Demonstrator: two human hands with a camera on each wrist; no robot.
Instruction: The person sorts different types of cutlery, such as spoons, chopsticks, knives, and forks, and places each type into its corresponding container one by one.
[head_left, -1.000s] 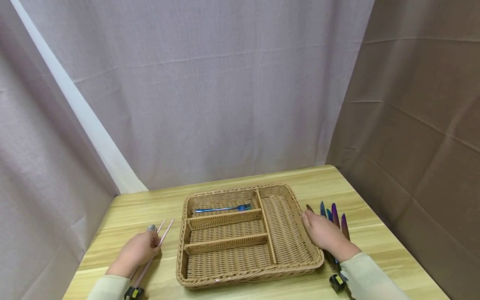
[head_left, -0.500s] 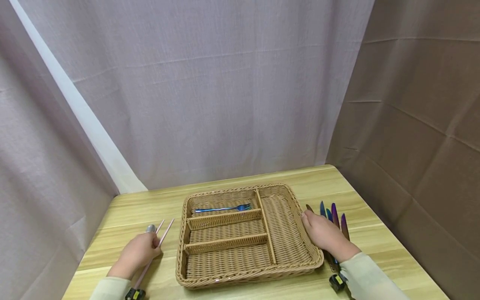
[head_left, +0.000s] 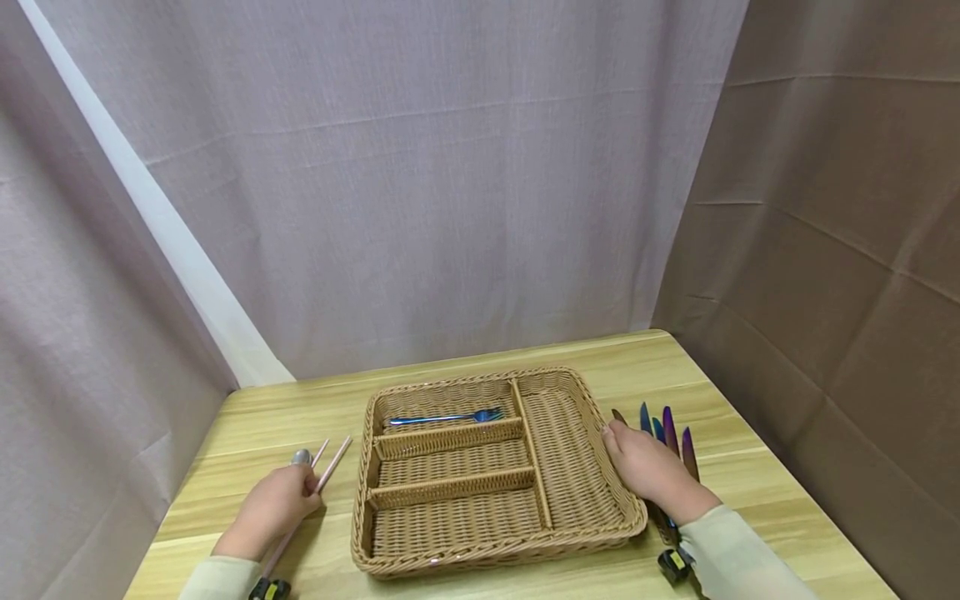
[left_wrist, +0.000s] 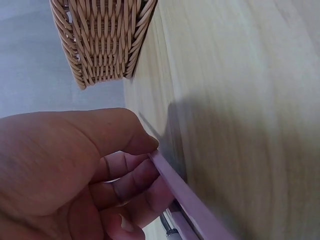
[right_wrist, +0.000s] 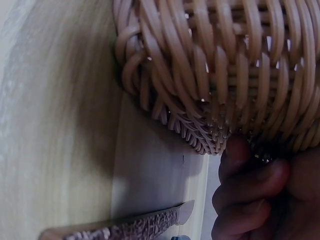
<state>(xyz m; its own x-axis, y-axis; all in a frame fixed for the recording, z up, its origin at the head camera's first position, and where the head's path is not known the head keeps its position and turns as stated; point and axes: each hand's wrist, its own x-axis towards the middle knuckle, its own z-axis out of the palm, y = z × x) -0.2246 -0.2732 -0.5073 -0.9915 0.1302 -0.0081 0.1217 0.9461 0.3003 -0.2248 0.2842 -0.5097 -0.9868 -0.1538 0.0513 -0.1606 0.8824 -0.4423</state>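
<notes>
My left hand (head_left: 273, 506) is low over the left side of the table. In the left wrist view its thumb and fingers pinch a pink chopstick (left_wrist: 192, 204). A second pink chopstick (head_left: 320, 452) lies close beside it. Just past the knuckles shows the silver bowl of a spoon (head_left: 302, 457), its handle mostly hidden by the hand. My right hand (head_left: 654, 467) grips the right rim of a tan wicker cutlery tray (head_left: 501, 552), thumb at the top edge and fingers curled against the outer wall. A blue fork (head_left: 447, 417) rests in the tray's back left compartment.
Several knives (head_left: 670, 429) with purple and blue blades lie right of the tray, partly behind the right hand. One patterned knife handle (right_wrist: 145, 227) shows in the right wrist view. Curtains (head_left: 465, 208) stand behind the wooden table (head_left: 450, 364) and at both sides.
The pinched chopstick's far tip has shifted slightly right, and its angle has turned a little. The left hand has barely moved. Tray and right hand stay in place.
</notes>
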